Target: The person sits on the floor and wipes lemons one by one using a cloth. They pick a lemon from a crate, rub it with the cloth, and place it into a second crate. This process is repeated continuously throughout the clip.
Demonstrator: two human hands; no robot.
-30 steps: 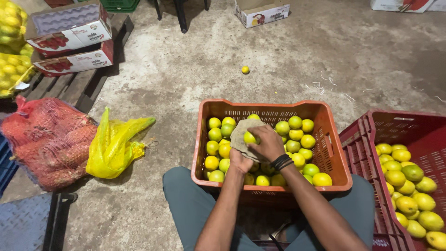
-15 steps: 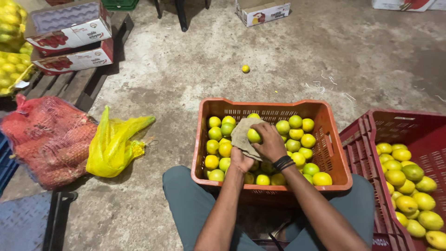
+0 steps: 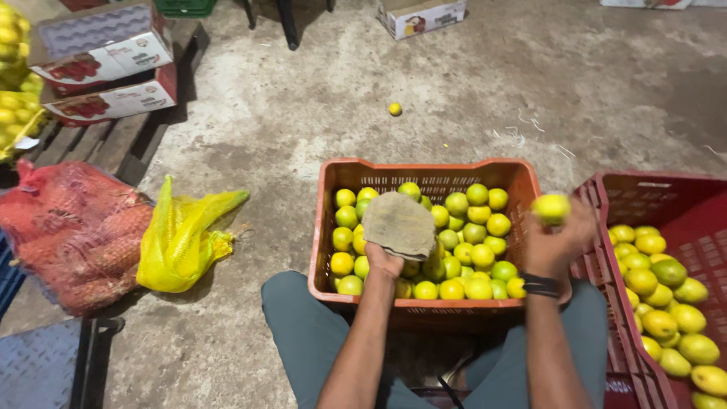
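Head view looks down on the left hand (image 3: 384, 261) gripping a grey cloth (image 3: 399, 224) above the orange crate (image 3: 326, 198) of citrus, while the right hand (image 3: 559, 241) closes around a yellow-green citrus fruit (image 3: 551, 207) lifted between that crate and the red crate (image 3: 685, 197) beside it.

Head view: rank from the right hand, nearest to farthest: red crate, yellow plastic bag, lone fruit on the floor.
From the right hand:
1. red crate, right beside it, on the right.
2. lone fruit, up the bare floor, beyond the orange crate.
3. yellow plastic bag, far left, past the orange crate.
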